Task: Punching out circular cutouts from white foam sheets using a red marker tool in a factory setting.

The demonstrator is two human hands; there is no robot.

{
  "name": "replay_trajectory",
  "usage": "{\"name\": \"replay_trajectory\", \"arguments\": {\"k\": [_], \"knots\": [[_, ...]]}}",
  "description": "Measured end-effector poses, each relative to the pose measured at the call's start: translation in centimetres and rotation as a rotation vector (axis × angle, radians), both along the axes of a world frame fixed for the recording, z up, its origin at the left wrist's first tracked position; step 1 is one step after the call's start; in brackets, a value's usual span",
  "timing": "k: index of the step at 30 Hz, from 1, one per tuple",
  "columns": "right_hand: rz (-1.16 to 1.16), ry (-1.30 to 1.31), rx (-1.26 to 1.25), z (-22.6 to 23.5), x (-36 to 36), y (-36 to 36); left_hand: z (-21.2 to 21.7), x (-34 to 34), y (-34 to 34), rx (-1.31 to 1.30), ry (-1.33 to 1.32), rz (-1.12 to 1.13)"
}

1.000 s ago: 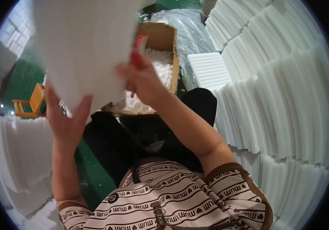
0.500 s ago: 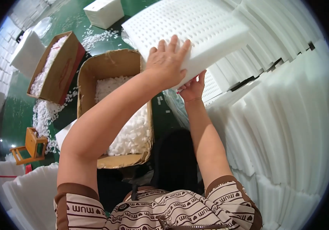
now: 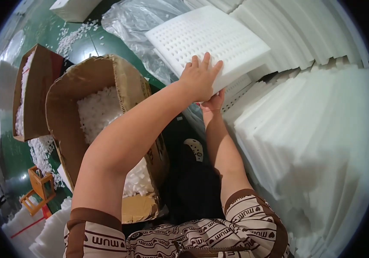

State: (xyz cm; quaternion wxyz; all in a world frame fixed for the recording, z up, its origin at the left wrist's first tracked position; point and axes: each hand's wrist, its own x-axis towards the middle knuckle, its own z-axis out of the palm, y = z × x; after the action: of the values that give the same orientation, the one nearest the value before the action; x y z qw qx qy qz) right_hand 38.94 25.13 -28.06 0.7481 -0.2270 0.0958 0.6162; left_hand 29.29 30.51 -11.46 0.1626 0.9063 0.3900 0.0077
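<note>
A thick white foam block (image 3: 212, 32) with rows of small holes is tilted between my hands at the upper middle. My left hand (image 3: 199, 78) lies on its near edge, fingers spread over the holed face and thumb side at the edge. Below that edge, my right hand (image 3: 213, 104) holds the underside, its fingers partly hidden by the block. Another holed foam sheet (image 3: 238, 89) shows beneath the block, next to my right hand.
A large open cardboard box (image 3: 70, 71) with white foam pieces (image 3: 96, 109) stands left of my legs. Further left are a narrower carton (image 3: 40, 94) and a small wooden stool (image 3: 42, 185). Clear plastic sheeting (image 3: 137, 32) lies ahead. Stacked foam sheets (image 3: 305, 129) fill the right side.
The view has turned to the right, so the boxes sit further left. The foam block looks smaller and further off, still between both hands. More plastic sheeting and a shoe now show.
</note>
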Motion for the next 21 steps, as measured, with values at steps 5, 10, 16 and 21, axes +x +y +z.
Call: {"name": "replay_trajectory", "arguments": {"k": [5,10,16,21], "knots": [[-0.1,-0.031,-0.042,-3.7,0.9,-1.1,-4.5,1.7,-0.6,-0.13,0.045,-0.124],[-0.071,-0.085,-0.199,-9.0,2.7,-3.5,-9.9,2.3,-0.8,-0.234,-0.065,-0.218],[-0.051,-0.146,-0.32,-8.2,1.7,-4.4,-10.3,1.9,-0.8,-0.259,-0.14,-0.236],[0.177,-0.211,-0.329,-7.7,0.0,-5.0,-9.9,2.0,-1.7,-0.35,-0.127,-0.235]]}}
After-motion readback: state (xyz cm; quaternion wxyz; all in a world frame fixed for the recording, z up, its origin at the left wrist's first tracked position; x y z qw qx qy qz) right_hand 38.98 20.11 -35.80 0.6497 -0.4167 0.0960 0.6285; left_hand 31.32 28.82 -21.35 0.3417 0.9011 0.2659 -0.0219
